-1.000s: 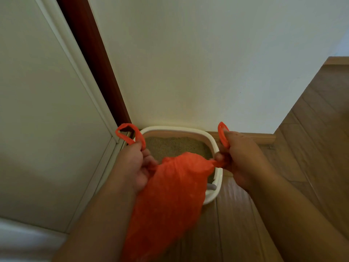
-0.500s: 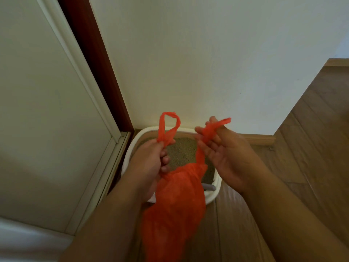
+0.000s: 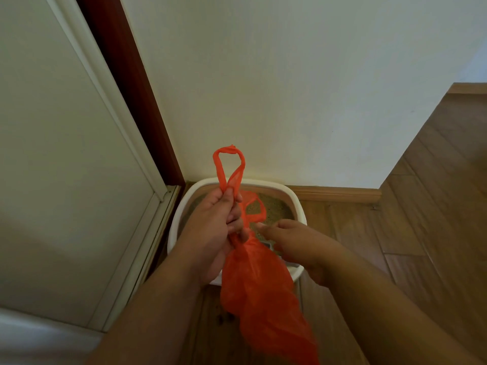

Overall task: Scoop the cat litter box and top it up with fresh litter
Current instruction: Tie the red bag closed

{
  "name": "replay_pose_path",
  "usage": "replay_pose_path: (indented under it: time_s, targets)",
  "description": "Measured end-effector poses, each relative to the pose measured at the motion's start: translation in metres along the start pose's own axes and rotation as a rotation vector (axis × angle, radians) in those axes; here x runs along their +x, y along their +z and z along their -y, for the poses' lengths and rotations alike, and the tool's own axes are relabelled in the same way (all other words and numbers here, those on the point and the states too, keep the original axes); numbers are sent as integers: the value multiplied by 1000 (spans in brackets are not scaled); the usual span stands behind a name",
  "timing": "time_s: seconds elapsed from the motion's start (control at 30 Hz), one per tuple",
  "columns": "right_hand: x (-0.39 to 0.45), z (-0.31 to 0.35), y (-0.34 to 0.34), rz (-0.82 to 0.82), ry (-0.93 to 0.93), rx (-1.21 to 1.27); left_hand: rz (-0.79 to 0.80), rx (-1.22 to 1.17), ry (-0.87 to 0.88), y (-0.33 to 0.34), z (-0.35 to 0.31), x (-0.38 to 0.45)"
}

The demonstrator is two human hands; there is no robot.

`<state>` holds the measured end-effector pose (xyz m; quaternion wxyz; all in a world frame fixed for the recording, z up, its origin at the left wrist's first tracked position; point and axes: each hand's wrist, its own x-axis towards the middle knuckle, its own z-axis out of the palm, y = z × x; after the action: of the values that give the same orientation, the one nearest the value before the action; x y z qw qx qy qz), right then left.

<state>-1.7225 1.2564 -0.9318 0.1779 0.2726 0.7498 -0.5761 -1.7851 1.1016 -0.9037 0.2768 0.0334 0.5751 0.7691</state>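
Both handles have come together: the left hand [image 3: 210,227] now grips the orange bag [image 3: 261,285] by its neck above the litter box [image 3: 296,198], while the right hand [image 3: 292,243], fingers loosely curled, holds nothing. Thin, soft, light plastic; best held at the neck.

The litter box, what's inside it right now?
Tan litter fills the white litter box. A grey piece, perhaps a scoop, peeks out near its front. The orange bag and both hands cover the rest.
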Motion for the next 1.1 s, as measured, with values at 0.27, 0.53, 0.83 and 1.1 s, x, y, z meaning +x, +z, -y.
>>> replay_pose_path:
  time_s: [0.27,0.53,0.83,1.1]
  targets:
    - [6,-2,17,62,-180,152,110,-61,-57,0,-6,-7]
    - [6,-2,16,-9,-319,148,-41,-181,7,-3,-6,0]
    - [-9,15,3,-313,-500,203,-95,58,79,0,-8,-5]
    - [-8,18,2,-282,-450,645,-155,115,36,-1,-6,3]
